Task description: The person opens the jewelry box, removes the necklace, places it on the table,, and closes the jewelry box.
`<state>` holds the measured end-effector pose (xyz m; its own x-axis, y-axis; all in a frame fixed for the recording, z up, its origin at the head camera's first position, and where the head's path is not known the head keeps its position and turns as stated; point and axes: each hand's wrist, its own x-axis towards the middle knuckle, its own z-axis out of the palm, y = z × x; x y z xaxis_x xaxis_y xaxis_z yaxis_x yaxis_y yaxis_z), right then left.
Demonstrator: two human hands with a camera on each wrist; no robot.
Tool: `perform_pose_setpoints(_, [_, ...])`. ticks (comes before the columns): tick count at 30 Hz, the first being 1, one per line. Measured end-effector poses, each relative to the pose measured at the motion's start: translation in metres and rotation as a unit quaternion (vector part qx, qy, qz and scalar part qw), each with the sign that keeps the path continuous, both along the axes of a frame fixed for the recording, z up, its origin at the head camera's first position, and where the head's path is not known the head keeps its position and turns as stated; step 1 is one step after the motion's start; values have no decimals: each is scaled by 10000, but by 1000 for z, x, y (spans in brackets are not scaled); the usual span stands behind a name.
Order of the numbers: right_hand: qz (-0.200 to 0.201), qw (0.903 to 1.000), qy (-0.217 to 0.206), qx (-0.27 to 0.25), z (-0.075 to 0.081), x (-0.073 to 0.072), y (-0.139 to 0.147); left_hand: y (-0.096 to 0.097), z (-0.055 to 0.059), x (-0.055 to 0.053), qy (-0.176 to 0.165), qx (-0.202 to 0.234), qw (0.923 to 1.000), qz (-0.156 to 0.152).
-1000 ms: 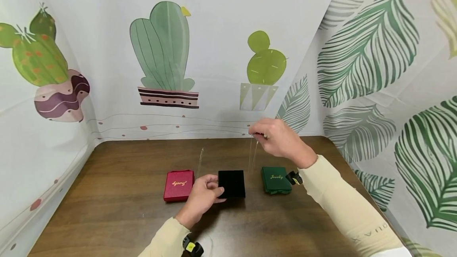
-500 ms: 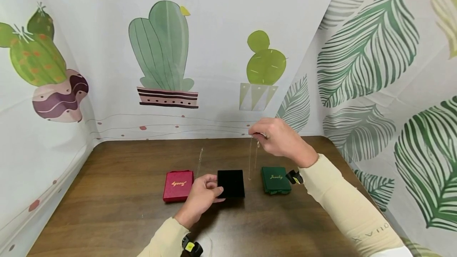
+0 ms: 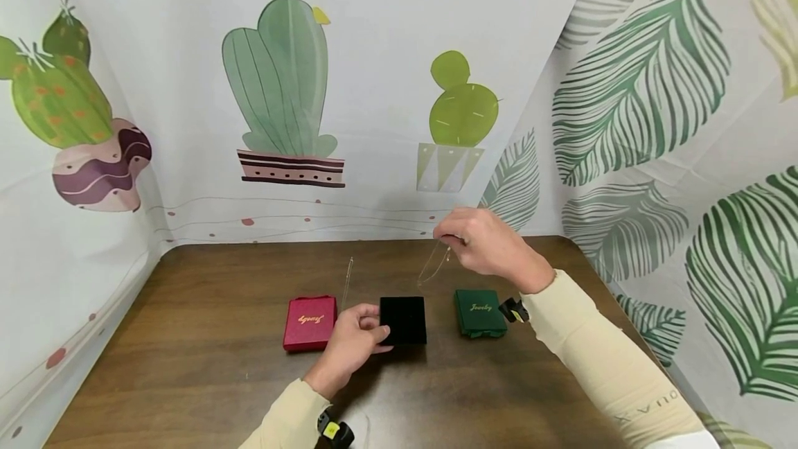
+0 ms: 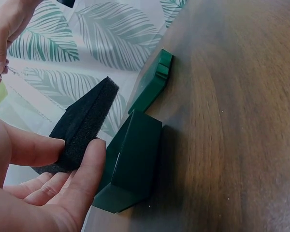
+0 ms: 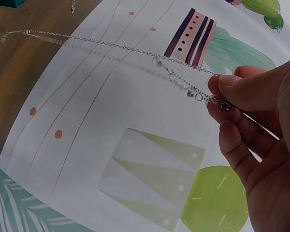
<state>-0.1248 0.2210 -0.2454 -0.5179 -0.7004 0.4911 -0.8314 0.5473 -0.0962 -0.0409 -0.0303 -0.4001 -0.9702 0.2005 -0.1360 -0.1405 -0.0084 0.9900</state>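
Note:
My left hand [image 3: 357, 338] pinches a black foam pad [image 3: 403, 321] between thumb and fingers. In the left wrist view the foam pad [image 4: 82, 128] is tilted beside an open green box base [image 4: 135, 164], which the pad hides in the head view. Higher up on the right, my right hand [image 3: 476, 238] pinches a thin chain necklace [image 3: 430, 276] that hangs in a loop above the table. In the right wrist view the silvery necklace [image 5: 130, 48] runs from thumb and fingertips, with its clasp and small rings at the fingers.
Right of the foam pad lies a green lid [image 3: 481, 312] with gold "Jewelry" lettering. A red jewelry box [image 3: 309, 323] sits left of my left hand. Behind that hand, a second thin chain [image 3: 347, 283] lies on the wooden table [image 3: 206, 338]. A printed cloth [image 3: 380, 89] hangs behind.
The necklace's loop, which hung straight down half a second ago, has swung up and to the left. My two hands and the foam pad stay nearly in place.

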Motion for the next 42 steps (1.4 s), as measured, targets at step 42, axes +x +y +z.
perform_pose_setpoints(42, [-132,9961,46,874,-135,6,3,-9,-4,-1,-42,-7,9999,140])
